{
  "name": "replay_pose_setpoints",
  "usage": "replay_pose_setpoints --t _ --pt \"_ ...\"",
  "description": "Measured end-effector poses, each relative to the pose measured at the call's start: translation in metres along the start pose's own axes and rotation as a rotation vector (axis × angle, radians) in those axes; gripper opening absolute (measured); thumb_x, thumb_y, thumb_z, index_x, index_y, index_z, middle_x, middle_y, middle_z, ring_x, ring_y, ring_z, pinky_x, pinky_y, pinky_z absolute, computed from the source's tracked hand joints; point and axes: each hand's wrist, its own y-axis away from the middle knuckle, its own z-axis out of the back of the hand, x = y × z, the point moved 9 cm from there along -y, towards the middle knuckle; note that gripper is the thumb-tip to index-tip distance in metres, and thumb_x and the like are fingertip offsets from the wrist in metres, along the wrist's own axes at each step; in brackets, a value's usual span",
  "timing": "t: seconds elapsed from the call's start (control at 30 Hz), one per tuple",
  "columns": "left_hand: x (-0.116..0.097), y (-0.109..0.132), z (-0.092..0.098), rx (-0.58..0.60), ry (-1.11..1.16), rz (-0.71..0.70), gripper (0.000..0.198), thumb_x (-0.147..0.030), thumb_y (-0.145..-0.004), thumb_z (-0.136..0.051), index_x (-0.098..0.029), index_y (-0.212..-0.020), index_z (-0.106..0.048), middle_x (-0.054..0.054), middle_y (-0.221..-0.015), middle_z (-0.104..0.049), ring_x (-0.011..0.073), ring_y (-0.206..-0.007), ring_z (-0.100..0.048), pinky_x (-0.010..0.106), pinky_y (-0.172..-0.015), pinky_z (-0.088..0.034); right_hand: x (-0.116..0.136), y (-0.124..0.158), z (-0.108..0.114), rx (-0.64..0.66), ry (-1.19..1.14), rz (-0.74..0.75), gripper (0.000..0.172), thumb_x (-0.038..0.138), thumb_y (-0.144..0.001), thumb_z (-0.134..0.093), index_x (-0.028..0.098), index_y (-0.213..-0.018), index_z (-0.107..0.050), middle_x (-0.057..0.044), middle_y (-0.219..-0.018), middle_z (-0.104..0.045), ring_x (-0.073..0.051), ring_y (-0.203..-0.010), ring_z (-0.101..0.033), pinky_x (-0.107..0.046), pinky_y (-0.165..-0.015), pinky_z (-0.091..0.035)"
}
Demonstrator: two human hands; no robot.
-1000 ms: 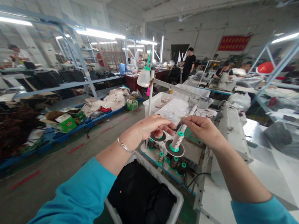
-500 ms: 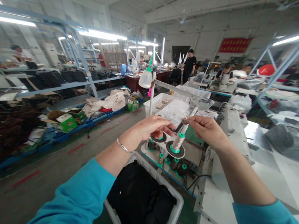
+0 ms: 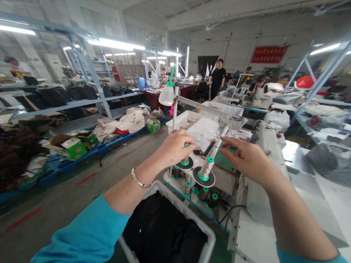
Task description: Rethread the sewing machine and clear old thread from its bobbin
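Observation:
My left hand (image 3: 177, 148) hangs curled over a green-topped thread spool (image 3: 185, 162) on the thread stand, and I cannot tell whether a fine thread lies in its fingers. My right hand (image 3: 247, 158) is raised to the right of a cream thread cone (image 3: 206, 168), its fingers apart with nothing visible in them. That cone stands on a dark disc with a green base. Several smaller dark spools (image 3: 203, 193) sit lower on the stand's white base (image 3: 171, 181).
A white crate (image 3: 184, 208) of black fabric sits below my arms. To the right stands a white sewing machine (image 3: 267, 156). Behind the stand are a white tray (image 3: 179, 121) and a plastic oil bottle (image 3: 167, 96). Blue pallets line the floor at left; a co-worker (image 3: 217, 76) stands far back.
My hands have moved apart. The right hand has opened from its pinch and drawn rightward, and the left has dropped lower over the spool.

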Motion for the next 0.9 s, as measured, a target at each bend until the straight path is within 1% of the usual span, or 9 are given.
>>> replay_pose_setpoints --t 0.07,0.17,0.23,0.33,0.4,0.47,0.57,0.77,0.9 --pt "-0.027 0.002 0.004 -0.02 -0.212 -0.153 0.016 -0.022 -0.091 -0.064 -0.017 -0.083 -0.077 0.008 -0.09 -0.065 0.0223 -0.093 -0.056 0.04 -0.094 -0.039 0.013 0.001 0.01 -0.077 -0.14 -0.048 0.035 0.039 -0.085 -0.064 0.02 -0.114 -0.069 -0.007 -0.082 -0.071 -0.013 -0.049 -0.049 -0.029 -0.046 -0.038" --pt "-0.053 0.0 0.007 -0.032 -0.328 -0.224 0.021 -0.024 -0.094 -0.059 -0.017 -0.084 -0.075 0.008 -0.089 -0.066 0.0236 -0.093 -0.054 0.04 -0.092 -0.039 0.026 -0.003 -0.021 0.113 -0.594 -0.185 0.033 0.043 -0.086 -0.062 0.019 -0.109 -0.064 -0.005 -0.077 -0.066 -0.014 -0.048 -0.055 -0.026 -0.038 -0.039" --pt "-0.06 -0.004 0.012 -0.084 -0.315 -0.227 0.023 -0.021 -0.095 -0.057 -0.016 -0.079 -0.073 0.007 -0.083 -0.067 0.0224 -0.088 -0.055 0.039 -0.089 -0.04 0.028 -0.004 -0.046 0.222 -0.883 -0.269 0.028 0.043 -0.083 -0.067 0.02 -0.097 -0.061 -0.002 -0.072 -0.062 -0.014 -0.052 -0.056 -0.023 -0.038 -0.037" --pt "-0.049 -0.01 0.022 -0.189 -0.175 -0.194 0.02 -0.016 -0.09 -0.06 -0.016 -0.072 -0.07 0.004 -0.078 -0.07 0.0189 -0.081 -0.058 0.037 -0.089 -0.04 0.015 -0.005 -0.056 0.151 -1.216 -0.304 0.032 0.042 -0.078 -0.077 0.022 -0.08 -0.052 0.006 -0.062 -0.046 -0.009 -0.05 -0.044 -0.019 -0.041 -0.031" --pt "-0.028 -0.013 0.025 -0.227 0.01 -0.096 0.016 -0.016 -0.087 -0.064 -0.017 -0.073 -0.07 0.003 -0.077 -0.07 0.017 -0.077 -0.059 0.034 -0.083 -0.043 0.001 -0.006 -0.049 0.056 -1.236 -0.242 0.041 0.045 -0.076 -0.08 0.021 -0.071 -0.048 0.007 -0.059 -0.037 -0.008 -0.05 -0.037 -0.02 -0.044 -0.031" --pt "-0.007 -0.013 0.019 -0.214 0.263 0.035 0.012 -0.021 -0.087 -0.064 -0.018 -0.078 -0.072 0.002 -0.077 -0.071 0.0156 -0.073 -0.06 0.031 -0.073 -0.044 -0.007 -0.006 -0.04 -0.008 -1.034 -0.148 0.041 0.053 -0.078 -0.077 0.02 -0.069 -0.055 0.006 -0.057 -0.04 -0.009 -0.05 -0.037 -0.023 -0.046 -0.032" --pt "0.003 -0.01 -0.003 -0.152 0.6 0.145 0.014 -0.03 -0.086 -0.066 -0.019 -0.083 -0.074 0.001 -0.076 -0.07 0.0141 -0.071 -0.061 0.028 -0.069 -0.046 -0.006 -0.004 -0.038 -0.006 -0.79 -0.074 0.042 0.06 -0.086 -0.066 0.018 -0.09 -0.072 0.004 -0.055 -0.044 -0.012 -0.052 -0.041 -0.027 -0.05 -0.033" --pt "-0.016 -0.008 -0.047 -0.045 1.007 0.162 0.023 -0.037 -0.081 -0.071 -0.015 -0.085 -0.073 0.004 -0.078 -0.071 0.015 -0.066 -0.064 0.029 -0.062 -0.055 0.013 0.005 -0.06 0.233 -1.351 -0.24 0.043 0.044 -0.079 -0.076 0.019 -0.114 -0.071 0.0 -0.076 -0.053 -0.012 -0.066 -0.043 -0.025 -0.059 -0.043" --pt "-0.018 -0.007 -0.05 -0.151 0.923 0.111 0.022 -0.039 -0.086 -0.068 -0.017 -0.089 -0.073 0.004 -0.078 -0.072 0.0167 -0.066 -0.066 0.03 -0.059 -0.055 0.016 0.011 -0.063 0.286 -1.507 -0.289 0.027 0.029 -0.073 -0.08 0.022 -0.097 -0.068 0.003 -0.074 -0.051 -0.01 -0.063 -0.045 -0.024 -0.063 -0.046"
